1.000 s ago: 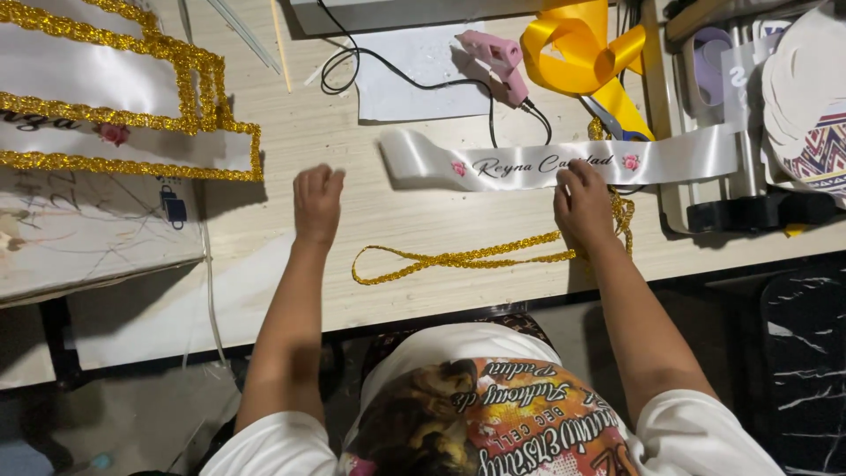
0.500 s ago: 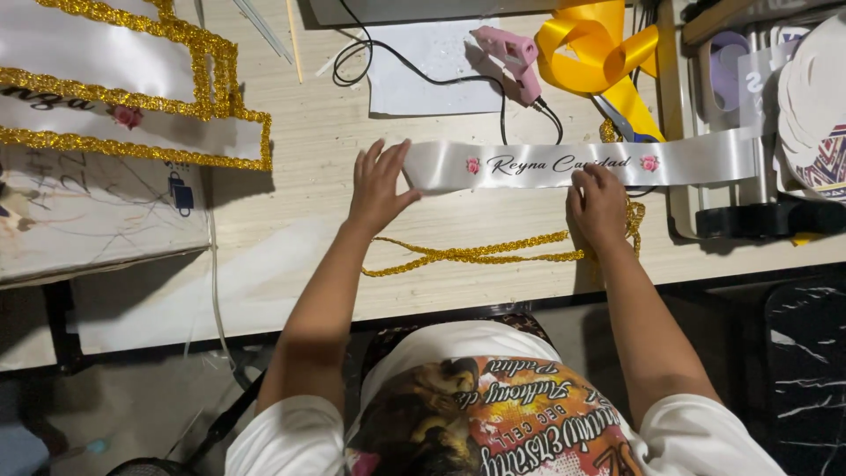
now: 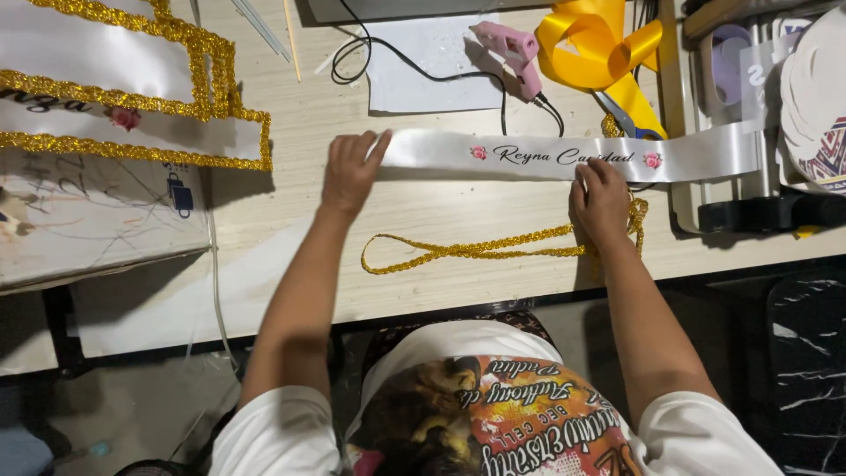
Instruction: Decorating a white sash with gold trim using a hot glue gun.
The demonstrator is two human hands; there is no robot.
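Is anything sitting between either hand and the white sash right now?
Nothing visible. The left hand touches the white sash at its left end, and the right hand presses its lower edge. The gold glitter trim lies nearer the table edge, below the sash.

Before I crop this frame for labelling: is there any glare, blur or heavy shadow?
Head view: sharp overall; mild sheen on the white satin sash; soft shadows beside the left hand and right hand; the floor below the table lies dark.
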